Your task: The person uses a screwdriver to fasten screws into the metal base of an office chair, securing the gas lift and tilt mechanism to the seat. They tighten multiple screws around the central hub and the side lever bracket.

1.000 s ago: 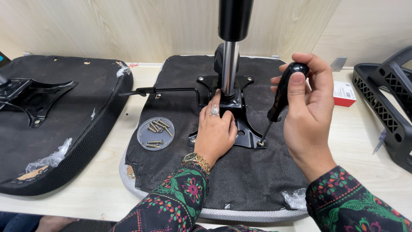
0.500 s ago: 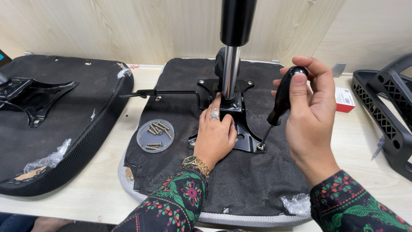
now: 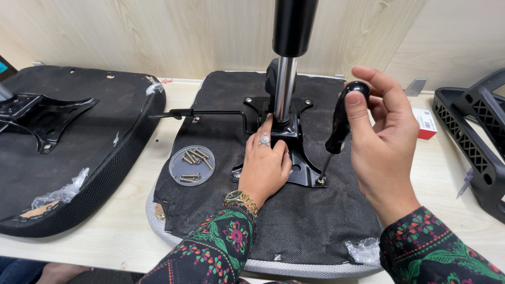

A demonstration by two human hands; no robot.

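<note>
Gripping the slim black screwdriver [image 3: 341, 122] by its handle, my right hand [image 3: 386, 144] drives while my left hand [image 3: 265, 165] lies flat, pinning the stiff, heavy metal plate [image 3: 294, 152].

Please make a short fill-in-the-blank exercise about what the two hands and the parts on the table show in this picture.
1. The right hand holds a black-handled ____ whose tip meets a corner of the black metal plate.
2. The left hand lies ____ on that plate.
3. The loose screws lie in a round, clear ____.
4. The plate sits on an upturned seat cushion whose underside is ____ in colour.

Missing words: screwdriver; flat; lid; black
</note>
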